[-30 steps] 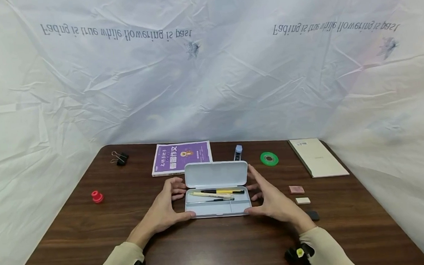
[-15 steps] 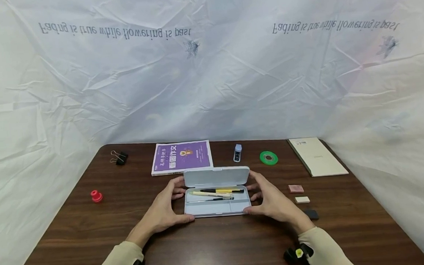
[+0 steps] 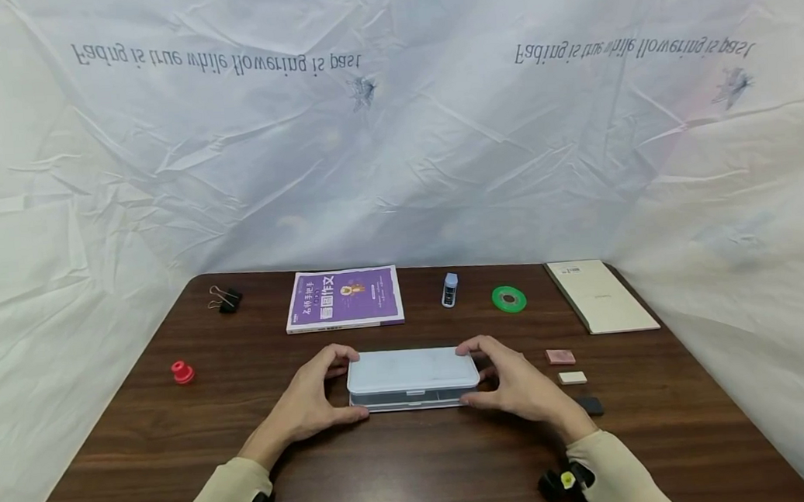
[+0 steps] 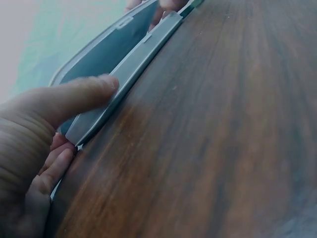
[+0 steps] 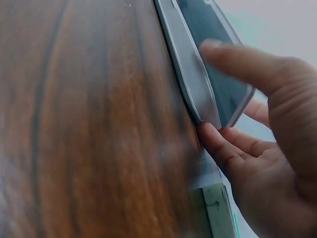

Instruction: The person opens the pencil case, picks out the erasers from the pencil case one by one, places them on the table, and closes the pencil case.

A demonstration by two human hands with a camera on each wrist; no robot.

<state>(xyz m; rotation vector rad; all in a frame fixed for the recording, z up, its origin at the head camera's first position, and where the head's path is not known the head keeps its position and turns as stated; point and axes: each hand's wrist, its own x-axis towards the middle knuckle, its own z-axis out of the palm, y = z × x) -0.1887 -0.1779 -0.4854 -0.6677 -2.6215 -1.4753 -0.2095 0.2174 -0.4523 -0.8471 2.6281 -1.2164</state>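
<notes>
A pale blue-white pencil case (image 3: 413, 369) lies on the table in front of me, its lid tilted down with a narrow gap along the front. The pens inside are hidden under the lid. My left hand (image 3: 308, 394) grips the left end, thumb at the front edge and fingers round the back corner. In the left wrist view, that thumb lies on the front wall of the base (image 4: 124, 77). At the other end, my right hand (image 3: 519, 379) holds the case likewise, index finger on the lid's far corner. The lid (image 5: 218, 64) stands apart from the base in the right wrist view.
Behind the case lie a purple book (image 3: 345, 298), a glue stick (image 3: 450, 290) and a green tape roll (image 3: 509, 299). A cream notebook (image 3: 604, 297) and several small blocks (image 3: 572, 377) are at right. A binder clip (image 3: 226, 299) and red stopper-like piece (image 3: 182, 372) are left.
The pencil case's lid has swung forward and down from upright, covering the pens. Both hands stay at its ends, their index fingers following the lid's corners.
</notes>
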